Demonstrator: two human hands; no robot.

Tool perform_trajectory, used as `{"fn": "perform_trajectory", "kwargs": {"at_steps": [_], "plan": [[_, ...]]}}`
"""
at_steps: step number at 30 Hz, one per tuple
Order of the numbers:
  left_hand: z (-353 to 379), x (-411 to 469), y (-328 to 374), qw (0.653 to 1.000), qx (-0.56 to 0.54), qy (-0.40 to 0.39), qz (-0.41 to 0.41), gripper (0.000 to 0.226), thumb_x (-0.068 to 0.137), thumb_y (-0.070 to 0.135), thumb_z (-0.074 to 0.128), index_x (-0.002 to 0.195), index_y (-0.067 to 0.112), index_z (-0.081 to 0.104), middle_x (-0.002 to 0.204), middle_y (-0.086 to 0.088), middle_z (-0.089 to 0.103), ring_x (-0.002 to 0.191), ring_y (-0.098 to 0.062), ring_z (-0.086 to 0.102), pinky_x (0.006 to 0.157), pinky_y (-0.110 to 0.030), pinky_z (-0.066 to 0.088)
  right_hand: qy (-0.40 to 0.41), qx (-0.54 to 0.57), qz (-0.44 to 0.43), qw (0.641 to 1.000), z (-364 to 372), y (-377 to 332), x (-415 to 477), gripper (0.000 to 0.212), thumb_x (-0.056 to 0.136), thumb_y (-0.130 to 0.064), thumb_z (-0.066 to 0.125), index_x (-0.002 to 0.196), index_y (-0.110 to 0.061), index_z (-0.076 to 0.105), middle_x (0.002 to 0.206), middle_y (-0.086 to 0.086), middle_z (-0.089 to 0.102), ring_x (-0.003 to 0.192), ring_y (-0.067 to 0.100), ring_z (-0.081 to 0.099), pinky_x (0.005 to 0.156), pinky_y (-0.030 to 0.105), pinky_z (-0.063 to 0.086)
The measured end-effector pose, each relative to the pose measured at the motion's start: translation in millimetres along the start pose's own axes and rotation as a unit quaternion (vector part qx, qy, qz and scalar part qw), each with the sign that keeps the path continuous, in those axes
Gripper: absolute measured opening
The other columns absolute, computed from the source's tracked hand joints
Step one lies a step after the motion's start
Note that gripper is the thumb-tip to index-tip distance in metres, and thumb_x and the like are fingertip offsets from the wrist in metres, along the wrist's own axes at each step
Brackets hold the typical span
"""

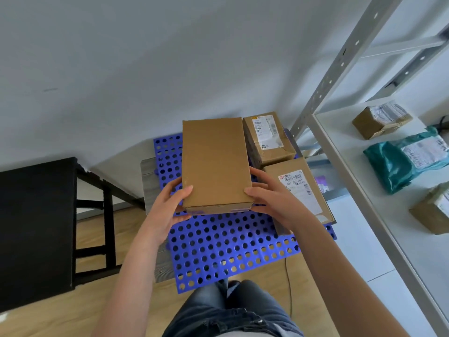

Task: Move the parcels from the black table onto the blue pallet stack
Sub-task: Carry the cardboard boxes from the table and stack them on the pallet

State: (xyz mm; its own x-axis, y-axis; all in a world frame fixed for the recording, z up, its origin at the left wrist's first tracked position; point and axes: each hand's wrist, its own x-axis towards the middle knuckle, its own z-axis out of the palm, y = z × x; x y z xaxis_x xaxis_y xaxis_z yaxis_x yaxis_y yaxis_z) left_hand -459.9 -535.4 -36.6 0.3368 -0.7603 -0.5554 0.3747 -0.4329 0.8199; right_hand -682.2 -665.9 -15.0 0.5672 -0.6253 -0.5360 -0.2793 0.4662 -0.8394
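Note:
I hold a plain brown cardboard parcel (215,164) over the blue perforated pallet stack (218,246). My left hand (173,203) grips its near left corner and my right hand (269,198) grips its near right corner. Two labelled cardboard parcels rest on the pallet's right side: one at the back (267,138) and one nearer (301,190), partly hidden by my right hand. The black table (36,227) stands at the left and no parcel shows on its visible top.
A grey metal shelf unit (379,178) rises at the right, carrying brown boxes (379,122) and a teal mailer bag (408,159). A white wall lies behind the pallet. My legs (230,310) stand on the wooden floor at the pallet's near edge.

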Motion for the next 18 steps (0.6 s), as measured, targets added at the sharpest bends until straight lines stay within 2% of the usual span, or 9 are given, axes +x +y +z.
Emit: {"fn": "perform_trajectory", "kwargs": {"at_steps": [3, 8, 13, 16, 18], "plan": [[3, 11, 2, 1.0, -0.001, 0.004, -0.01, 0.057, 0.057, 0.053, 0.072, 0.11, 0.04, 0.057, 0.112, 0.005, 0.062, 0.083, -0.015, 0.071, 0.076, -0.038, 0.055, 0.002, -0.007, 0.011, 1.0, -4, -4, 8, 0.063, 0.086, -0.015, 0.07, 0.141, -0.033, 0.045, 0.105, -0.004, 0.072, 0.1, 0.018, 0.07, 0.088, 0.038, 0.057], [10, 25, 0, 0.999, -0.01, 0.014, -0.029, 0.064, 0.056, 0.053, 0.074, 0.114, 0.037, 0.054, 0.114, 0.003, 0.06, 0.1, -0.02, 0.064, 0.081, -0.043, 0.055, -0.005, -0.019, 0.032, 0.999, -13, -8, 22, 0.064, 0.085, -0.013, 0.071, 0.141, -0.03, 0.045, 0.111, -0.001, 0.072, 0.101, 0.016, 0.07, 0.093, 0.039, 0.055], [15, 41, -9, 0.998, -0.019, 0.033, -0.042, 0.061, 0.058, 0.047, 0.076, 0.114, 0.039, 0.052, 0.112, -0.002, 0.062, 0.096, -0.026, 0.066, 0.085, -0.047, 0.054, -0.024, -0.062, 0.06, 0.996, -26, -13, 39, 0.067, 0.084, -0.014, 0.073, 0.143, -0.025, 0.044, 0.121, 0.006, 0.067, 0.11, 0.02, 0.066, 0.099, 0.039, 0.051], [27, 54, -12, 0.996, -0.042, 0.062, -0.044, 0.066, 0.057, 0.047, 0.077, 0.117, 0.036, 0.052, 0.112, -0.004, 0.061, 0.095, -0.029, 0.066, 0.081, -0.045, 0.055, -0.032, -0.131, 0.043, 0.99, -35, -21, 47, 0.066, 0.084, -0.02, 0.074, 0.143, -0.024, 0.045, 0.13, 0.005, 0.059, 0.122, 0.019, 0.056, 0.109, 0.043, 0.042], [38, 67, -12, 0.994, -0.058, 0.081, -0.035, 0.062, 0.064, 0.043, 0.076, 0.12, 0.035, 0.051, 0.112, -0.003, 0.061, 0.096, -0.029, 0.066, 0.078, -0.043, 0.055, -0.039, -0.154, 0.015, 0.987, -45, -29, 52, 0.059, 0.085, -0.019, 0.073, 0.139, -0.024, 0.051, 0.128, 0.0, 0.062, 0.121, 0.012, 0.056, 0.11, 0.04, 0.041]]}}
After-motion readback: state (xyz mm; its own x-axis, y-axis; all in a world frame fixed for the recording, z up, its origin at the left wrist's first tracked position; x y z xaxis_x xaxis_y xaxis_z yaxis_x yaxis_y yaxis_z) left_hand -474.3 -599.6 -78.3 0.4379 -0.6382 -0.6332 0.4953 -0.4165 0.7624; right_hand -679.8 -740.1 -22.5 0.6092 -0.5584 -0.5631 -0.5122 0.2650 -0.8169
